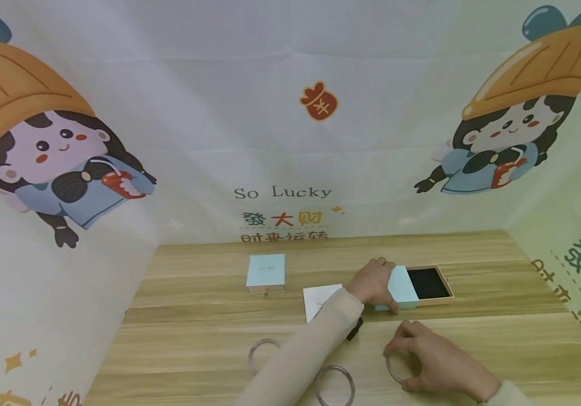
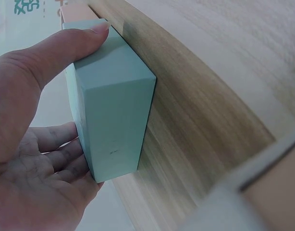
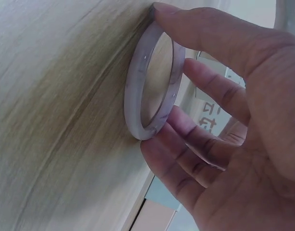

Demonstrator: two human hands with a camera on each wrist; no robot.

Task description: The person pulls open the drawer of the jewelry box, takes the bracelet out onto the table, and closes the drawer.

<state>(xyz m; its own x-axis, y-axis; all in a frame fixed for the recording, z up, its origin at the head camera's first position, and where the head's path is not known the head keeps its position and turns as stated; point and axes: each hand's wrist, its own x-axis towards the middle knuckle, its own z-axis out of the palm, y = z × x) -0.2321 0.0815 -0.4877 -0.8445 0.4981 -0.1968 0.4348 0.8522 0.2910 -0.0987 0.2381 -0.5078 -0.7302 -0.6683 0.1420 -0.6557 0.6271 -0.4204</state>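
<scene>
My left hand (image 1: 372,283) holds a light blue box sleeve (image 1: 403,288) from both sides, the thumb on one side and the fingers on the other. Out of the sleeve's right end slides a drawer (image 1: 428,283) with a black lining, partly pulled out. In the left wrist view the sleeve's plain end (image 2: 119,127) faces the camera. Nearer the front, my right hand (image 1: 438,358) pinches a pale lilac bangle (image 3: 134,98) between thumb and fingertips, its ring close over the wooden table. Two more bangles, one at left (image 1: 251,355) and one at centre (image 1: 352,389), lie on the table.
A second light blue box (image 1: 266,270), closed, stands at the back left. A white printed card (image 1: 316,299) lies partly under the left forearm, with a small black object (image 1: 354,329) beside it. Printed cloth walls (image 1: 290,141) enclose the wooden table (image 1: 194,316).
</scene>
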